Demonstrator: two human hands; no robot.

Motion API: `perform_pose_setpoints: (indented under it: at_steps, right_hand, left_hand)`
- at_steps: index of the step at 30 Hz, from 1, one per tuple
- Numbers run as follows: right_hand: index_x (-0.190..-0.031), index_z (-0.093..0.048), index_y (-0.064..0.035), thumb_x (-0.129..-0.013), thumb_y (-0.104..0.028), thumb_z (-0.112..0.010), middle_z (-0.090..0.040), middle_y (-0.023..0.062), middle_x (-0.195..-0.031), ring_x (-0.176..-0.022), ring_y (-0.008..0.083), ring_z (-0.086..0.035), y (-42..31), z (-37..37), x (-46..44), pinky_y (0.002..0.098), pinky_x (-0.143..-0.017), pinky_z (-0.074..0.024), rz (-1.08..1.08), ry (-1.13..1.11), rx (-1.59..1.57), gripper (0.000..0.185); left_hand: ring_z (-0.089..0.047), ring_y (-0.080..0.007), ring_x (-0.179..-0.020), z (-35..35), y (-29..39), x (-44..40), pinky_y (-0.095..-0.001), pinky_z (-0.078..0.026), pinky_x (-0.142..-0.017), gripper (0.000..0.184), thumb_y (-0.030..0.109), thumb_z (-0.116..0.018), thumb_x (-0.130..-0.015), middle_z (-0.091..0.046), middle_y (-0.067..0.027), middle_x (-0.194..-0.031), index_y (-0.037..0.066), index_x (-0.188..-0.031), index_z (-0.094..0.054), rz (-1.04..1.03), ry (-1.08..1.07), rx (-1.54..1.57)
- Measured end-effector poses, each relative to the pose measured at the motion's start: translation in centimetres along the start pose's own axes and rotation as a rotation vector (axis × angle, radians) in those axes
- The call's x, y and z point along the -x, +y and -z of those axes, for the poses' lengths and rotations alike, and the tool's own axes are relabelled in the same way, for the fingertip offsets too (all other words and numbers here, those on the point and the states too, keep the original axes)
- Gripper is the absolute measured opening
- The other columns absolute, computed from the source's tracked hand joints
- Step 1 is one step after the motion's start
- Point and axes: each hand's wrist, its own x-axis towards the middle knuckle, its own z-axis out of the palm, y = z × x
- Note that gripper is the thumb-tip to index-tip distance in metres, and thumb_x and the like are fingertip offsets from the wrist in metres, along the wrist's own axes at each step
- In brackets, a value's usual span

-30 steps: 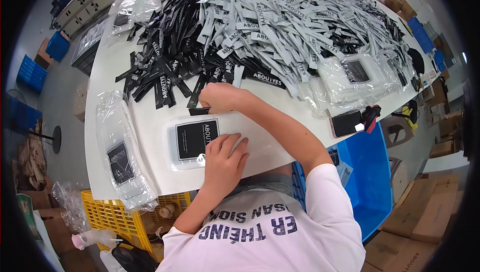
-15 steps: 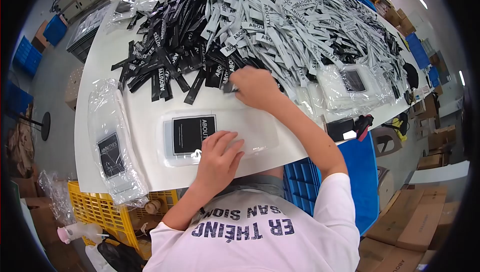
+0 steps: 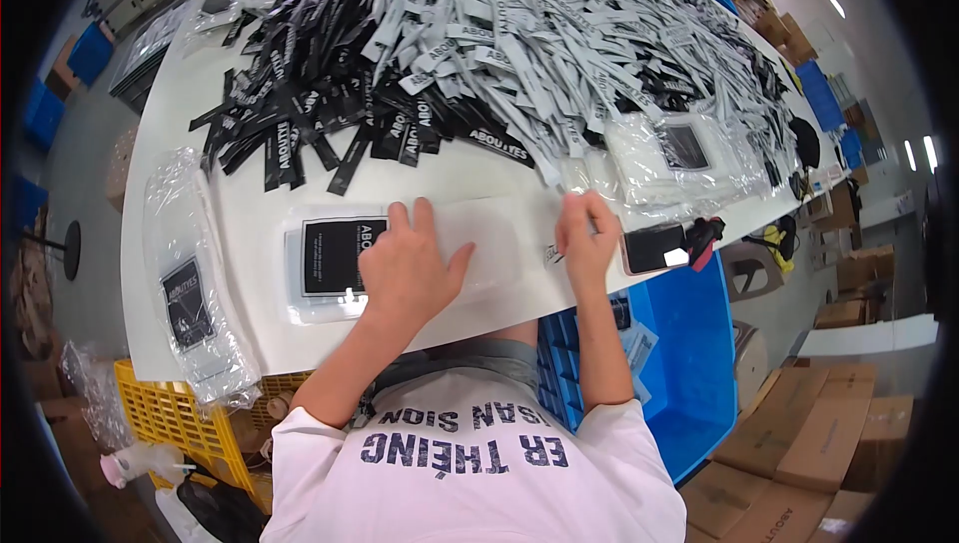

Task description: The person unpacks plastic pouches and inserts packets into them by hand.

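A frosted clear bag (image 3: 479, 268) with a black printed label (image 3: 335, 255) lies flat on the white table. My left hand (image 3: 410, 261) rests on it, fingers spread, covering the label's right side. Just past the bag's right end, my right hand (image 3: 589, 238) is closed in a pinch. A bit of a strip packet (image 3: 551, 254) with dark lettering shows at its fingers; the rest is hidden. Beyond both hands lies a large heap of black strip packets (image 3: 300, 93) and white strip packets (image 3: 499, 33).
Wrapped clear packs lie at the left (image 3: 195, 283) and right (image 3: 664, 158). A phone-like black item (image 3: 654, 248) sits at the table's right edge. Below are a blue bin (image 3: 689, 373) and a yellow crate (image 3: 180, 413). Cardboard boxes (image 3: 799, 433) stand at lower right.
My right hand has left the near edge of the black packets and come right and closer to me. My left hand has slid up over the bag, its fingers wider apart.
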Motion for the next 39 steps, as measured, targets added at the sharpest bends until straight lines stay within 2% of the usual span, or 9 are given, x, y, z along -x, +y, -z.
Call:
perform_pose_setpoints:
  at_steps: [6,9,15,18,19,27,30,36,39]
  right_hand:
    - [-0.067,-0.04,-0.0071,-0.096,-0.015,-0.052,-0.04,-0.0031,-0.053,-0.043,0.0035,-0.033,1.2,-0.1,2.2,0.0205,-0.04,-0.023,0.156,0.082,-0.105,0.033]
    - [-0.067,-0.039,-0.0067,-0.097,-0.015,-0.05,-0.038,-0.003,-0.052,-0.043,0.004,-0.032,2.5,-0.2,2.8,0.0213,-0.04,-0.0227,-0.107,0.052,-0.191,0.033]
    - [-0.063,-0.039,-0.0066,-0.097,-0.018,-0.051,-0.037,-0.0041,-0.05,-0.045,0.0025,-0.03,3.9,0.9,3.6,0.0219,-0.041,-0.0208,0.017,-0.068,0.136,0.038]
    - [-0.06,-0.039,-0.0064,-0.096,-0.018,-0.052,-0.039,-0.0045,-0.05,-0.046,0.0015,-0.03,2.0,0.6,3.5,0.022,-0.041,-0.0202,-0.01,-0.044,0.077,0.04]
    - [-0.062,-0.042,-0.0045,-0.093,-0.018,-0.058,-0.039,-0.0042,-0.051,-0.046,0.0025,-0.032,1.6,0.5,3.8,0.0226,-0.041,-0.0219,-0.012,-0.054,0.11,0.038]
    - [-0.101,-0.061,0.0039,-0.074,-0.016,-0.076,-0.067,0.0118,-0.08,-0.053,0.0207,-0.058,-6.2,-6.6,5.2,0.0278,-0.056,-0.049,0.107,-0.418,0.139,0.037]
    - [-0.095,-0.063,0.0026,-0.073,-0.012,-0.073,-0.067,0.0123,-0.078,-0.053,0.02,-0.058,-3.9,-6.4,5.3,0.0277,-0.055,-0.0491,-0.012,-0.463,-0.205,0.029]
    - [-0.082,-0.066,-0.0011,-0.071,-0.007,-0.071,-0.062,0.0114,-0.066,-0.049,0.017,-0.055,-5.6,-6.0,5.4,0.0257,-0.049,-0.0449,0.044,-0.243,0.231,0.013]
    - [-0.085,-0.068,-0.0005,-0.068,-0.001,-0.068,-0.06,0.0027,-0.06,-0.05,0.0042,-0.049,-5.1,-6.6,5.2,0.02,-0.047,-0.0389,0.225,-0.01,0.328,0.018]
  left_hand:
    - [-0.064,-0.0342,-0.064,0.7,0.3,-0.7,-0.0417,-0.05,-0.052,0.056,0.038,-0.069,-0.076,-0.056,-0.0174,-0.094,0.001,-0.111,-0.047,0.021,-0.047,-0.026]
    - [-0.064,-0.0348,-0.065,0.8,0.1,-1.2,-0.0419,-0.051,-0.053,0.058,0.039,-0.068,-0.076,-0.056,-0.0178,-0.095,0.001,-0.114,-0.046,0.041,-0.133,-0.036]
    - [-0.065,-0.0268,-0.059,0.6,-1.8,-0.7,-0.0347,-0.05,-0.051,0.04,0.028,-0.064,-0.082,-0.062,-0.019,-0.089,-0.003,-0.105,-0.055,-0.091,0.169,0.242]
    - [-0.064,-0.0173,-0.057,2.0,-3.7,-0.7,-0.0273,-0.047,-0.052,0.026,0.019,-0.063,-0.084,-0.064,-0.0125,-0.069,-0.006,-0.084,-0.061,0.167,-0.219,0.745]
    - [-0.056,-0.0053,-0.057,2.5,-3.8,-0.5,-0.0195,-0.045,-0.053,0.02,0.012,-0.063,-0.086,-0.061,-0.0019,-0.063,-0.003,-0.072,-0.06,0.225,-0.252,0.867]
    - [-0.054,-0.0039,-0.053,2.3,-3.1,1.3,-0.0176,-0.037,-0.046,0.019,0.005,-0.074,-0.079,-0.06,-0.0007,-0.061,0.002,-0.067,-0.059,0.166,-0.266,1.283]
    - [-0.057,-0.0044,-0.054,2.5,-3.8,1.6,-0.0189,-0.038,-0.045,0.019,0.005,-0.074,-0.078,-0.06,-0.0006,-0.063,0.001,-0.068,-0.059,0.096,-0.301,1.3]
    - [-0.055,-0.0186,-0.046,1.6,-2.0,2.5,-0.0284,-0.039,-0.042,0.03,-0.004,-0.067,-0.071,-0.049,-0.0074,-0.054,0.004,-0.062,-0.04,-0.241,0.063,0.8]
    - [-0.045,-0.0283,-0.042,1.4,-1.0,3.2,-0.0327,-0.035,-0.039,0.029,-0.001,-0.066,-0.065,-0.044,-0.0096,-0.052,0.006,-0.06,-0.038,-0.32,0.314,0.475]
